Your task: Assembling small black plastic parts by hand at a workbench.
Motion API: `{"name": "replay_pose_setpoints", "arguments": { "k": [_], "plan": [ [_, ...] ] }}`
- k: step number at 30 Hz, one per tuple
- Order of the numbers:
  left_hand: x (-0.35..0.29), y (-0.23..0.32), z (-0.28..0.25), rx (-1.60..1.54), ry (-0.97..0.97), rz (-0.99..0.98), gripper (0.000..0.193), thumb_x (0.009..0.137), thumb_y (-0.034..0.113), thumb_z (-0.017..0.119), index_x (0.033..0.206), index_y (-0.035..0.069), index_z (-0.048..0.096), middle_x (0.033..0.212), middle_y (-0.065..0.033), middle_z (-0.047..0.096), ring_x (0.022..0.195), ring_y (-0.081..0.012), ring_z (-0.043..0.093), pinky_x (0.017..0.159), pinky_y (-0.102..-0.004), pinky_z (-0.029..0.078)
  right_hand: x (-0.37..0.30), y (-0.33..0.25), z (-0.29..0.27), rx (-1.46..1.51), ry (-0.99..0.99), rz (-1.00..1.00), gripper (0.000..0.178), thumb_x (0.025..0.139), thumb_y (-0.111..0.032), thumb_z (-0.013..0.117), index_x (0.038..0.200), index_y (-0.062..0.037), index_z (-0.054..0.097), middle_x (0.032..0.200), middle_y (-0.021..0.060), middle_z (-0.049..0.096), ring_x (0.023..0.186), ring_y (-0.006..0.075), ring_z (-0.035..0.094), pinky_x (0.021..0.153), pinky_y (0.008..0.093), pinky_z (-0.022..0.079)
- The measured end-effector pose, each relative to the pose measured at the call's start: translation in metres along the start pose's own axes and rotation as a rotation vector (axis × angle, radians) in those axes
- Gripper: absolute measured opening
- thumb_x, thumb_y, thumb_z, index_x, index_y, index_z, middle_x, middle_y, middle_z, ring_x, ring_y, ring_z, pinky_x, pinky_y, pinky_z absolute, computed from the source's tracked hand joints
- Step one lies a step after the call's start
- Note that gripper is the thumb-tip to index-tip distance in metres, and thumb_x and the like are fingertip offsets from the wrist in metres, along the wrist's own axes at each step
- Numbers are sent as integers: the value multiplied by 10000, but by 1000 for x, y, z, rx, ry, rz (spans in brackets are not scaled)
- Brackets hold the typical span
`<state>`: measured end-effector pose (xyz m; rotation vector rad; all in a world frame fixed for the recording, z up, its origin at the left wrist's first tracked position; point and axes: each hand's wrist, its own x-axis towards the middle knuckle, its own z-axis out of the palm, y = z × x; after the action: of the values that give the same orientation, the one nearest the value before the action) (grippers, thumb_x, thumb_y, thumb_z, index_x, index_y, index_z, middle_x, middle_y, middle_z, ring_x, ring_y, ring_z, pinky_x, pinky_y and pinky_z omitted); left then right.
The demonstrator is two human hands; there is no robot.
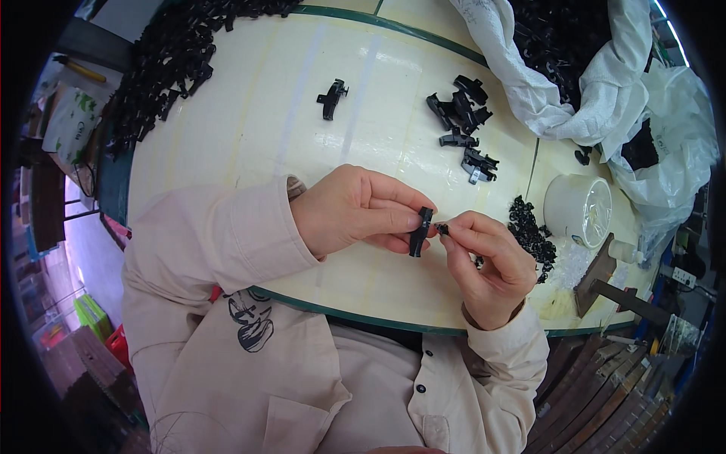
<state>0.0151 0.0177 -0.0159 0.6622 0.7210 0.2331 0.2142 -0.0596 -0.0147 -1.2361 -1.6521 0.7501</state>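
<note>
My left hand (355,210) pinches a long black plastic part (420,233) between thumb and fingers, above the near half of the cream table. Close beside it, the thumb and forefinger of my right hand (491,261) grip a small black clip-like piece (442,228). The two pieces are very near each other; whether they touch, I cannot tell. To the right of my right hand lies a pile of small black pieces (532,236). Farther off, a cluster of larger black parts (459,110) rests on the table, and a single black part (331,99) lies left of it.
A large heap of black parts (170,64) covers the far left edge. At the far right stands a white sack (522,91) full of black parts, with a clear plastic bag (677,144) beside it. A tape roll (578,209) and a metal bracket (596,280) are at the right.
</note>
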Motion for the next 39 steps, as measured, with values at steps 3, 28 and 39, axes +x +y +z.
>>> {"name": "replay_pose_setpoints", "arguments": {
  "k": [3,28,39],
  "plan": [
    [1,-2,-1,39,-20,15,289,927,97,551,1192,-19,559,1033,-103,662,933,-161,650,812,-254,532,1,-3,0,-30,-26,-21,247,707,157,655,928,47,642,908,158,661,780,199,658,680,255,526],
    [1,-4,4,205,38,67,259,903,42,571,1150,-35,591,996,-116,669,889,-153,654,797,-264,546,3,-1,-7,-242,-178,-229,286,683,116,695,959,68,638,967,167,638,773,251,668,625,282,563],
    [-5,3,-17,214,234,103,232,886,40,586,1108,-24,611,953,-105,673,843,-150,660,717,-236,542,-9,1,-8,-435,192,-112,257,736,64,704,984,18,654,981,164,668,842,241,676,706,281,542]
  ]
}}
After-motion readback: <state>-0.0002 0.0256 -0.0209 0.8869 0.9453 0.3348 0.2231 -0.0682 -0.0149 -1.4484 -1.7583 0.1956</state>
